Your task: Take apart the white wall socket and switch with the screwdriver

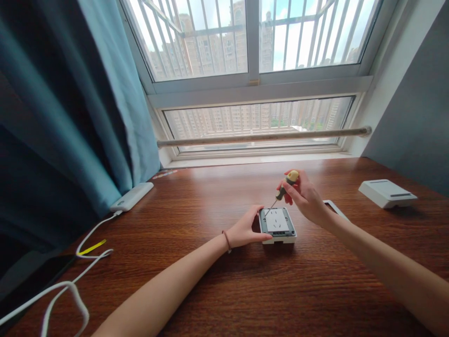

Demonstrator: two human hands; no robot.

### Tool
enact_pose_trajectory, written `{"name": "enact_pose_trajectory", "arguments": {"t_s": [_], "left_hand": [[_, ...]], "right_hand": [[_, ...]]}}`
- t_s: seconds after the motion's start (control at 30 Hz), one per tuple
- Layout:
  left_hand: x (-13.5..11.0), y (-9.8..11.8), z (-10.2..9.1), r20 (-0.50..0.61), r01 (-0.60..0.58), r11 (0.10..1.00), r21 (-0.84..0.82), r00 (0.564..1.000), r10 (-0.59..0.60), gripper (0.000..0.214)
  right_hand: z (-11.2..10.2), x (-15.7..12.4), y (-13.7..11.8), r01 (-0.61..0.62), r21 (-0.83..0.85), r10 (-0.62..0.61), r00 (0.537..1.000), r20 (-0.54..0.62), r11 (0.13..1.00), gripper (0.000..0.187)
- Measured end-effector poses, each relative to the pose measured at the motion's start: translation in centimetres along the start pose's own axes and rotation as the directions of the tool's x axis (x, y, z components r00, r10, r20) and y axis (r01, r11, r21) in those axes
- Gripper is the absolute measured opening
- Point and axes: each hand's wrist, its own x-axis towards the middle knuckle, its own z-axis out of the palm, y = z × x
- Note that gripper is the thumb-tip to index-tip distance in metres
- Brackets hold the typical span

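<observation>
A white wall socket [277,221] with its inner frame exposed sits in a white box on the brown wooden table. My left hand [248,228] grips the box from its left side, thumb along the near edge and fingers at the far left corner. In my right hand [302,193] is a screwdriver [281,192] with a yellow and black handle, held tilted. Its thin shaft slants down to the left, and the tip is at the left side of the socket frame. Whether the tip sits in a screw is too small to tell.
Partly behind my right forearm lies a white cover frame [337,209]. Another white box [387,193] stands at the right. At the left are a white power bank [132,196], its white cable [91,234] and a yellow strip [93,247]. A blue curtain [115,107] hangs beside the window.
</observation>
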Motion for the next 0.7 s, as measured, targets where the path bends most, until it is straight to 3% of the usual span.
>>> {"name": "enact_pose_trajectory", "arguments": {"t_s": [0.27, 0.5, 0.7], "left_hand": [[0.01, 0.18, 0.00, 0.009, -0.029, 0.999, 0.029, 1.000, 0.028, 0.077], [0.02, 0.35, -0.02, 0.006, -0.034, 0.999, 0.033, 0.999, 0.034, 0.076], [0.05, 0.17, -0.01, 0.007, -0.034, 0.998, 0.047, 0.999, 0.033, 0.078]], "right_hand": [[-0.05, -0.21, 0.01, -0.024, 0.024, 0.023, 0.999, 0.045, 0.999, 0.021], [-0.09, -0.59, -0.42, 0.023, 0.042, -0.028, 0.990, 0.137, 0.999, 0.023], [-0.19, -0.88, -0.83, 0.120, -0.113, -0.103, 0.983, 0.150, 0.986, 0.026]]}}
